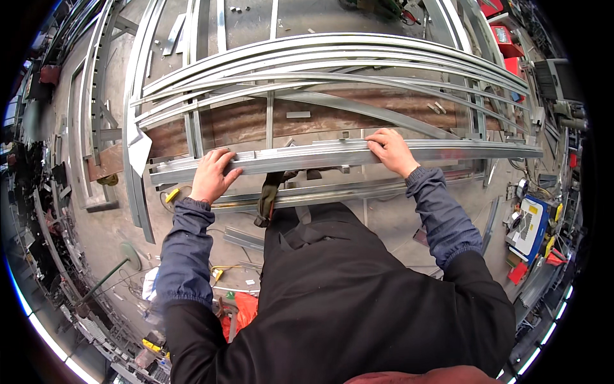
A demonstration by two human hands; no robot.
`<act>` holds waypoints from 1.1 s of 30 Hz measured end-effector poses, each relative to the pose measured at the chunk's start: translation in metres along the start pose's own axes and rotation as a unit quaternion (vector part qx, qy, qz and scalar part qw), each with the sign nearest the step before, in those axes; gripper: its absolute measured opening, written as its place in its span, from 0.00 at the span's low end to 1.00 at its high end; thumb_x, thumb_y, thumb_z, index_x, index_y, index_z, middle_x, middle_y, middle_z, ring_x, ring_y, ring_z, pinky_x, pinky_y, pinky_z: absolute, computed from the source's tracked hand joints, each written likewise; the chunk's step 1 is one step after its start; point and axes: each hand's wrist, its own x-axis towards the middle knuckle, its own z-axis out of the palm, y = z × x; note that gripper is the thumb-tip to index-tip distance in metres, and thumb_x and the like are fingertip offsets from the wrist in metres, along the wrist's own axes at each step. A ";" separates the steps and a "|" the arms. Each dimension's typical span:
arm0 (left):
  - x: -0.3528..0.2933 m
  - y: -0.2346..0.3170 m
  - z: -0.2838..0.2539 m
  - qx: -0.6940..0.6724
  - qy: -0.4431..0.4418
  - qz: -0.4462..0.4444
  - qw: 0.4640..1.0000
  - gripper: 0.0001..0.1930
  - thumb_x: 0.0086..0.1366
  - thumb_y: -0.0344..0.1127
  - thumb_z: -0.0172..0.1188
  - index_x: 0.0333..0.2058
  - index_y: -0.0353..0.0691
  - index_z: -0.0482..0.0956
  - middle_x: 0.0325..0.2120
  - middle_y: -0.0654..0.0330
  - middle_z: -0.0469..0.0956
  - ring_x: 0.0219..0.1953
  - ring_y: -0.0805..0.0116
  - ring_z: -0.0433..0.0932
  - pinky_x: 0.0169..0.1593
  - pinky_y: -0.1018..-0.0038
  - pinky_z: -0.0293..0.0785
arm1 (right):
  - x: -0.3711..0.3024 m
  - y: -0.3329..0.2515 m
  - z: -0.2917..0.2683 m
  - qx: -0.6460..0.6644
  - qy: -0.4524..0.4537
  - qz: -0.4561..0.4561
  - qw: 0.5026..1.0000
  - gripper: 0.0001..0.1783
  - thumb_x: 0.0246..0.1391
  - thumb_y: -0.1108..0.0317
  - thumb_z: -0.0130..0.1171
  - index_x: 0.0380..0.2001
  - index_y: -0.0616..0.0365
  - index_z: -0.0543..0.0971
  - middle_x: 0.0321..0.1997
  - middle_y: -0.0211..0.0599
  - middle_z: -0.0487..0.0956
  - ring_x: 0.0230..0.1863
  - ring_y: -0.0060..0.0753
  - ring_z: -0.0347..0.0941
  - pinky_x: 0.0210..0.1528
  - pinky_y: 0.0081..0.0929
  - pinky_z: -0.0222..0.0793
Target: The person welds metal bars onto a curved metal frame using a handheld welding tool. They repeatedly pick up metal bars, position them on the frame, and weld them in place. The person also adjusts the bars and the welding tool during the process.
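Note:
A long galvanized metal profile (307, 158) lies crosswise in front of me, with thinner strips stacked along its far side. My left hand (215, 176) grips it near its left end, fingers curled over the top and thumb on the near side. Right of the middle, my right hand (392, 152) is closed over the same profile, its fingertips bent across the far edge. The fingers' undersides are hidden. Beyond my hands, several long, slightly bowed metal profiles (332, 54) rest across a metal frame. A short offcut (298, 115) lies on the rusty brown beam (236, 121) between them.
A white sheet (138, 148) hangs at the frame's left side. A round-based stand (130, 256) and an orange-red bag (245, 310) are on the floor at lower left. To the right sit a blue-and-white box (532, 224) and red boxes (505, 40). Cables and offcuts litter the floor.

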 end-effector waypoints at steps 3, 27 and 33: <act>0.005 -0.005 0.000 0.003 -0.008 0.005 1.000 0.28 0.66 0.51 0.72 0.58 0.41 0.82 0.56 0.54 0.80 0.61 0.48 0.76 0.66 0.55 0.72 | -0.002 -0.011 0.004 -0.041 0.033 0.000 0.999 0.13 0.67 0.58 0.65 0.45 0.51 0.92 0.49 0.36 0.85 0.56 0.49 0.78 0.62 0.44 0.72; 0.004 -0.020 0.003 -0.022 0.008 0.050 0.998 0.38 0.46 0.36 0.81 0.60 0.43 0.82 0.59 0.58 0.82 0.59 0.52 0.81 0.68 0.55 0.74 | 0.063 -0.044 0.016 0.007 -0.141 0.092 0.986 0.17 0.52 0.63 0.81 0.30 0.63 0.82 0.31 0.37 0.77 0.34 0.39 0.74 0.40 0.37 0.71; 0.005 -0.020 0.004 -0.024 0.001 0.055 0.998 0.38 0.48 0.35 0.80 0.61 0.44 0.81 0.63 0.59 0.82 0.63 0.56 0.81 0.70 0.56 0.73 | 0.060 -0.049 0.027 0.034 -0.091 0.112 0.989 0.21 0.50 0.61 0.82 0.33 0.64 0.80 0.31 0.38 0.77 0.35 0.40 0.76 0.40 0.37 0.72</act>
